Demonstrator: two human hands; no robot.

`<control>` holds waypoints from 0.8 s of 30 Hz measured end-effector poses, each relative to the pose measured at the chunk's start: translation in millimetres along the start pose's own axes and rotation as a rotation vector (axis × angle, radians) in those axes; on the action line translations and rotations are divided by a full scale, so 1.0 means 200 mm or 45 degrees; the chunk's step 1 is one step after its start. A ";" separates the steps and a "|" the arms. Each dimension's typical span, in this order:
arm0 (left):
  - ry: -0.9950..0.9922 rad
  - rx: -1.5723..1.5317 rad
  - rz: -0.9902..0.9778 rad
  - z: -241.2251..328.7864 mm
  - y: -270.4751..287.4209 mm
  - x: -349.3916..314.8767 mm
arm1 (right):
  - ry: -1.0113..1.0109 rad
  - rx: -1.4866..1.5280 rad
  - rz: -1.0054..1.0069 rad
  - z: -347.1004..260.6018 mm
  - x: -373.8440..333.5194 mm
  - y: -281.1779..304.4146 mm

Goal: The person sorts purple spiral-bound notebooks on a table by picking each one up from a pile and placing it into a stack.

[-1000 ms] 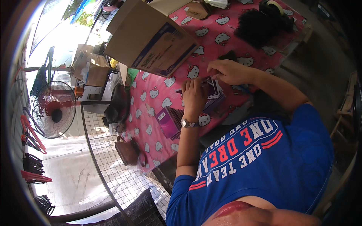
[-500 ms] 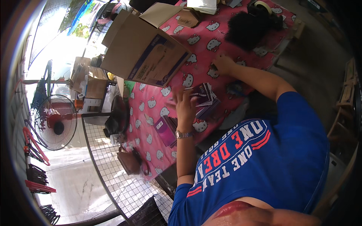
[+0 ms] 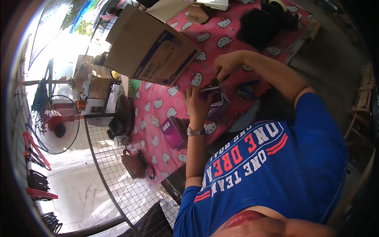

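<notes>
A pile of flat purple packets with dark and white edges (image 3: 221,103) lies on the pink table in front of me. My left hand (image 3: 196,103), with a watch at its wrist, grips the top purple packet (image 3: 204,95) between thumb and fingers. Above the packet's far edge, my right hand (image 3: 227,66) is closed around a small dark object (image 3: 214,82) pointing down at it. The object's kind is unclear, as my fingers cover most of it. Left of my left wrist stands a leaning row of more purple packets (image 3: 172,132).
A large open cardboard box (image 3: 154,51) stands beyond my left hand. A black bristly heap (image 3: 258,27) and a tape roll (image 3: 277,4) lie at the far right. Blue material (image 3: 248,89) sits beside the pile. A brown bag (image 3: 133,164) and wire grid (image 3: 118,158) border the left.
My right hand has moved left and toward me, bringing the small dark object to the top packet. My left hand has shifted slightly from spread fingers to a grip on that packet.
</notes>
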State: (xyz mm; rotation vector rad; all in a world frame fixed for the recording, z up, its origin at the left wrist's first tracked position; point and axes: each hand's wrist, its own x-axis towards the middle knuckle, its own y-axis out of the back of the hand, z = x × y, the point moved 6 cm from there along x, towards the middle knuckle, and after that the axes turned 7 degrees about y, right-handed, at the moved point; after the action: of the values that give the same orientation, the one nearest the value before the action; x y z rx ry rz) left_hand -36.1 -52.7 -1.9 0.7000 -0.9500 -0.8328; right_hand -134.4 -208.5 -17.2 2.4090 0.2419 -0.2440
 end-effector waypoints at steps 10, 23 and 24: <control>0.161 -0.202 -0.151 -0.21 0.02 0.00 | 0.337 0.969 0.348 0.04 0.19 0.02; 0.216 -0.475 -0.195 -0.28 -0.02 0.05 | 0.462 0.788 0.139 -0.09 0.25 0.04; 0.208 -0.491 -0.202 -0.28 -0.02 0.06 | 0.704 1.219 0.114 -0.10 0.25 0.03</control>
State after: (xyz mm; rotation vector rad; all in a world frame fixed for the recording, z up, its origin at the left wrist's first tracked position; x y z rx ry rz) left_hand 16.1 -56.1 -23.9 0.5025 -0.5686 -1.0473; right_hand -83.6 -194.4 -11.0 3.3916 0.3060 0.4734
